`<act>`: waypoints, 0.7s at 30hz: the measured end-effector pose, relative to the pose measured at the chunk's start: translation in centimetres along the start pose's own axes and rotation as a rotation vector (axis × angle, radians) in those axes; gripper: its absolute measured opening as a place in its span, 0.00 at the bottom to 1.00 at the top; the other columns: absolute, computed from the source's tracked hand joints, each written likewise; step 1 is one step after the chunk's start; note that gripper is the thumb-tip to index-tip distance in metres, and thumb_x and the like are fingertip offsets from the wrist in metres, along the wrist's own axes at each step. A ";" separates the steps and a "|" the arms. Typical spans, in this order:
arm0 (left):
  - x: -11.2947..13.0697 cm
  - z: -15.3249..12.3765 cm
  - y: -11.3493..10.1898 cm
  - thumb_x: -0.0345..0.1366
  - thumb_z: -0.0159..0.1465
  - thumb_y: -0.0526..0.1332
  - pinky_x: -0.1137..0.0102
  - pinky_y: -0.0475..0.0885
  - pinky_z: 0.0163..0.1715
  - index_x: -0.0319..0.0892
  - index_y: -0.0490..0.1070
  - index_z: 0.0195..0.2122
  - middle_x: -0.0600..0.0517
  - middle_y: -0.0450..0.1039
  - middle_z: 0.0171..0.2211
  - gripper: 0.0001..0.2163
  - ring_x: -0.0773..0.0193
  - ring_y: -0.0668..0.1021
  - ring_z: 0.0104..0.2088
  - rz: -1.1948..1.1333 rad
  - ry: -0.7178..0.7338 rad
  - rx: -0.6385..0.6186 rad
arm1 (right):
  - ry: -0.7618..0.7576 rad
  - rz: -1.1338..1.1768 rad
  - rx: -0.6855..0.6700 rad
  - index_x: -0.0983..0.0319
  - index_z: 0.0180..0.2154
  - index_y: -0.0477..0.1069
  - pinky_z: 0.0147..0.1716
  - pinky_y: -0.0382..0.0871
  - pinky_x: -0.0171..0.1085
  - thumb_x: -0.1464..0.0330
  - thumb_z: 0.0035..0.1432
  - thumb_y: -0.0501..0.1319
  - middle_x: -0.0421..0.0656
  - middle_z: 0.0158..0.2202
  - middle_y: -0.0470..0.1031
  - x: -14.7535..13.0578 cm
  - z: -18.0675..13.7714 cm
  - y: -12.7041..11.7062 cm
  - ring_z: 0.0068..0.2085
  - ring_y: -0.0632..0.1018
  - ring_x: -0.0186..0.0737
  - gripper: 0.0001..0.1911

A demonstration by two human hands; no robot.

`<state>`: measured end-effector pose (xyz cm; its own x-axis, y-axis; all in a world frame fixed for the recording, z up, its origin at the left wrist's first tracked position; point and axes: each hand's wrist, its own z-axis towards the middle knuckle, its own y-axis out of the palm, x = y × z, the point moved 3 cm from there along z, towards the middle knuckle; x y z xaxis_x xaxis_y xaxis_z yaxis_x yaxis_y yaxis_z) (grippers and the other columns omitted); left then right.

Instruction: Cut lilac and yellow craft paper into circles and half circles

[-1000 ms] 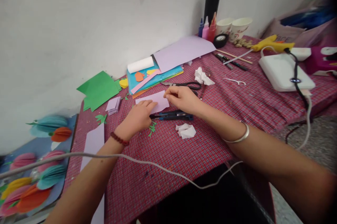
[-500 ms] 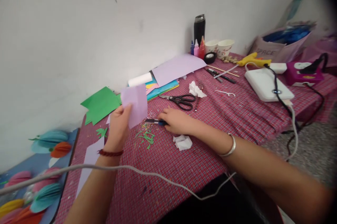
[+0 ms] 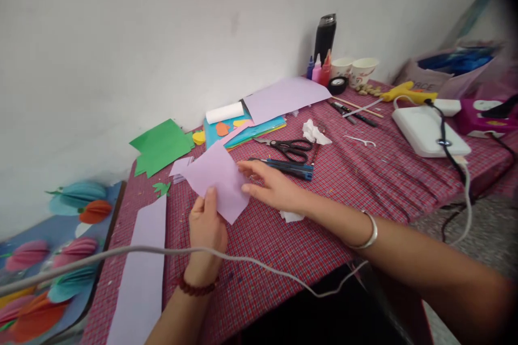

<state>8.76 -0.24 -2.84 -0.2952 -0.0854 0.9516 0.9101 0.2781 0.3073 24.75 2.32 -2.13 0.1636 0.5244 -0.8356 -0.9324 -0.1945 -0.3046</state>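
My left hand (image 3: 208, 231) pinches a square of lilac paper (image 3: 222, 177) between thumb and fingers near its lower edge, above the table. My right hand (image 3: 273, 185) is at the paper's right edge with fingers stretched and apart; whether the fingertips touch it I cannot tell. Just behind the right hand lies a blue and black utility knife (image 3: 291, 168), beside black-handled scissors (image 3: 289, 146). A crumpled white tissue (image 3: 292, 216) is partly hidden under my right wrist. The paper covers the scraps below it.
Green paper (image 3: 162, 145), a lilac strip (image 3: 140, 269) and a larger lilac sheet (image 3: 287, 96) lie on the checked tablecloth (image 3: 259, 264). Farther right are pens, a yellow glue gun (image 3: 408, 92) and a white box (image 3: 431, 132) with cables. A pale cable (image 3: 162, 250) crosses in front.
My right hand has let go of the utility knife, which now lies by the scissors, and has come to the paper. My left hand has moved down and right, tilting the paper.
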 end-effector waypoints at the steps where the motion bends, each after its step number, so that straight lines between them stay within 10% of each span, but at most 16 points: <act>1: -0.2 -0.4 -0.1 0.42 0.58 0.64 0.71 0.74 0.37 0.42 0.73 0.37 0.52 0.78 0.36 0.10 0.66 0.79 0.36 0.022 0.021 0.017 | 0.013 0.036 -0.038 0.66 0.58 0.59 0.51 0.66 0.46 0.62 0.59 0.59 0.56 0.57 0.66 0.0 -0.2 0.7 0.54 0.70 0.45 0.28; 9: -0.9 -2.4 -1.4 0.45 0.60 0.62 0.75 0.71 0.25 0.43 0.73 0.29 0.55 0.74 0.26 0.11 0.68 0.74 0.25 0.238 0.076 -0.029 | 0.088 0.246 -0.224 0.63 0.60 0.57 0.52 0.66 0.45 0.61 0.61 0.58 0.52 0.57 0.66 0.3 -0.8 2.7 0.54 0.70 0.44 0.28; 21: 0.0 -0.8 -1.3 0.36 0.52 0.69 0.73 0.72 0.33 0.44 0.69 0.44 0.51 0.74 0.38 0.19 0.66 0.77 0.35 0.378 0.316 0.028 | 0.333 0.345 -0.182 0.63 0.22 0.63 0.27 0.61 0.31 0.66 0.60 0.56 0.34 0.21 0.60 0.7 -0.9 3.2 0.25 0.64 0.30 0.15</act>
<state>7.84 -1.32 -3.27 0.1610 -0.2580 0.9526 0.9270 0.3708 -0.0562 22.14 1.32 -4.10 -0.0219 0.1174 -0.9928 -0.8838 -0.4665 -0.0357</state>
